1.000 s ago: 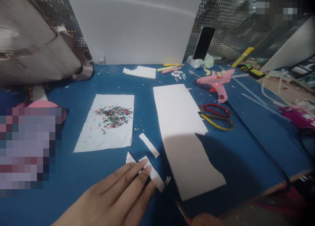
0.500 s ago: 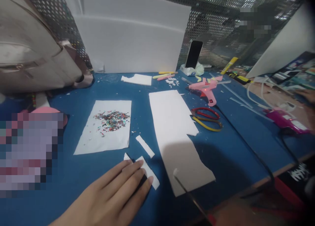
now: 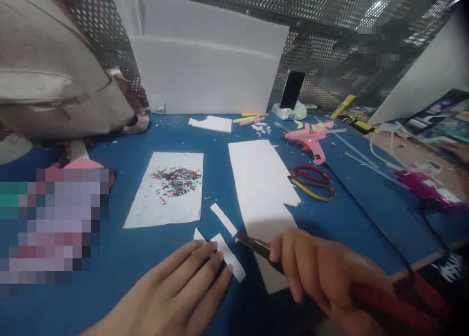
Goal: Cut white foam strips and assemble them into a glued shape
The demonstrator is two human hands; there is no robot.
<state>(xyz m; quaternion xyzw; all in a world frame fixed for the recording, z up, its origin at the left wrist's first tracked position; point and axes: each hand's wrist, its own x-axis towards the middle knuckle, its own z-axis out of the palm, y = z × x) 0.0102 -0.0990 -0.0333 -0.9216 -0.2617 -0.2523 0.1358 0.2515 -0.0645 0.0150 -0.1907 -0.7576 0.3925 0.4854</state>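
My left hand lies flat on the blue table, fingers stretched, with the fingertips pressing down a small white strip. My right hand is closed round a red-handled cutter; its blade points left toward that strip. A second white strip lies just beyond. A long white sheet stretches away in the middle, its near end under my right hand.
A white paper with coloured glitter bits lies at the left. Red and yellow scissors, a pink glue gun, markers, and a propped phone sit farther back. A bag stands at far left.
My right hand has come up into view from the lower right with the cutter, moving its blade left over the sheet toward the strip. My left hand stays on the strip.
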